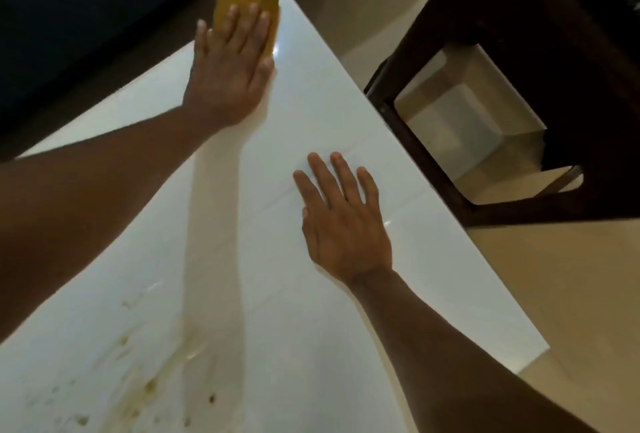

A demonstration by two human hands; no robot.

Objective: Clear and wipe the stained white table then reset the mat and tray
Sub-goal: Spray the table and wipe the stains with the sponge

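Flat-fingered, the left hand (230,62) presses a yellow sponge (246,18) onto the far corner of the white table (433,259); the fingers lie straight across its top rather than curled round it, so the sponge is pinned, not gripped. It sits right at the corner, with its far end at or just over the edge. The right hand (341,221) rests palm down, fingers spread and straight, on the bare middle of the table, holding nothing and seemingly bracing. A pale, tinted streak (216,224) runs from under the left hand back toward brown stains (149,387) near the bottom of the view. No mat or tray is in sight. The likeliest slip, I judge, is the sponge sliding off the corner, since only downward pressure holds it. Another risk is smearing: a loaded sponge may spread that film rather than lift it, leaving a streak. The near stains look unwiped and could be missed. A dark chair (502,86) stands just beside the right edge.
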